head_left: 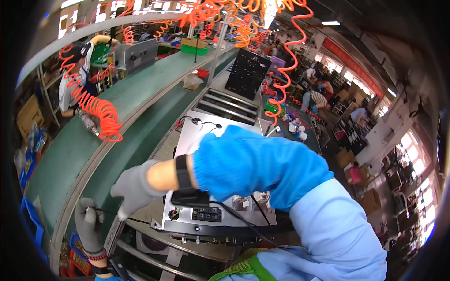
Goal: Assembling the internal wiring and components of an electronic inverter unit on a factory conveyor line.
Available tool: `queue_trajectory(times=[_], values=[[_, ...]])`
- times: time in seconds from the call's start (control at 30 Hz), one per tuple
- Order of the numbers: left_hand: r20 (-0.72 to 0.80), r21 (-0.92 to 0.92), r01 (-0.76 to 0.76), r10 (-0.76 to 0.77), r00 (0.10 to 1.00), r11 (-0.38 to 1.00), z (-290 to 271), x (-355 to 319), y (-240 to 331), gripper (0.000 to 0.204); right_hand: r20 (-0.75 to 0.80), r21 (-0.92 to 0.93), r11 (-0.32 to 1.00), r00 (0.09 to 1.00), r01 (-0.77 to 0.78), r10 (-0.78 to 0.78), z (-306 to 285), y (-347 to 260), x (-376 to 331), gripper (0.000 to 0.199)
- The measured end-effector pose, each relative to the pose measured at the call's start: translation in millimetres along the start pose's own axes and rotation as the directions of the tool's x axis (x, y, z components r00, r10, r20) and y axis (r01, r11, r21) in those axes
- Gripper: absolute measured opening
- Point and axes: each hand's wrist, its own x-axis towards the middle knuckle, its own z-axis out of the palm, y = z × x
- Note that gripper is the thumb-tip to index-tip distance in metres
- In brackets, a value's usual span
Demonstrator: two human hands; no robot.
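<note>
My left hand (pixel 88 222), in a grey glove with a red bracelet at the wrist, is at the lower left. Its fingers pinch a thin black cable (pixel 136 219) near one end. My right arm reaches across to the left in a blue sleeve cover. The grey-gloved right hand (pixel 136 189) is just above the cable, thumb apart from the fingers and nothing visible in it. Below that forearm lies a silver metal panel (pixel 186 149) with a dark front edge. A black switch block (pixel 206 214) and a hole with coloured wires (pixel 174 214) show on it; my arm hides its middle.
The panel rests on a roller conveyor (pixel 229 104), with a tilted black panel (pixel 248 74) farther along. A green bench (pixel 70 157) runs along the left. Red coiled hoses (pixel 96 110) hang overhead, one with a power driver (pixel 89 123). A co-worker (pixel 75 77) stands across the bench.
</note>
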Motion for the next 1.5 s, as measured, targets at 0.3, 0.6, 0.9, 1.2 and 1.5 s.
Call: queue_trajectory(times=[0.3, 0.6, 0.9, 1.2, 1.5], values=[[-0.028, 0.204, -0.326, 0.338, 0.941, 0.923, 59.7, -18.2, 4.0, 0.028, -0.007, 0.075, 0.990, 0.992, 0.123, -0.123, 39.3, 8.7, 39.9, 0.037], [-0.018, 0.094, -0.014, 0.016, 1.000, 0.995, 67.5, -15.8, -10.9, 0.040, 0.175, -0.065, 0.990, 0.978, 0.127, -0.114, 41.9, 36.6, 21.9, 0.049], [0.566, 0.383, -0.105, -0.144, 0.812, 0.918, 68.5, -7.5, -105.2, 0.017, 0.248, -0.049, 0.998, 0.968, -0.028, 0.039, 50.9, 63.7, -48.6, 0.052], [0.690, 0.074, 0.565, -0.451, 0.566, 0.822, 102.2, -13.0, -149.8, 0.027, -0.101, 0.013, 1.000, 0.995, 0.029, -0.027, 117.2, 85.4, -66.2, 0.027], [0.685, 0.089, 0.456, -0.387, 0.617, 0.886, 99.0, -16.7, -167.9, 0.030, -0.259, 0.028, 0.974, 0.943, 0.226, -0.211, 124.9, 87.1, -67.7, 0.019]])
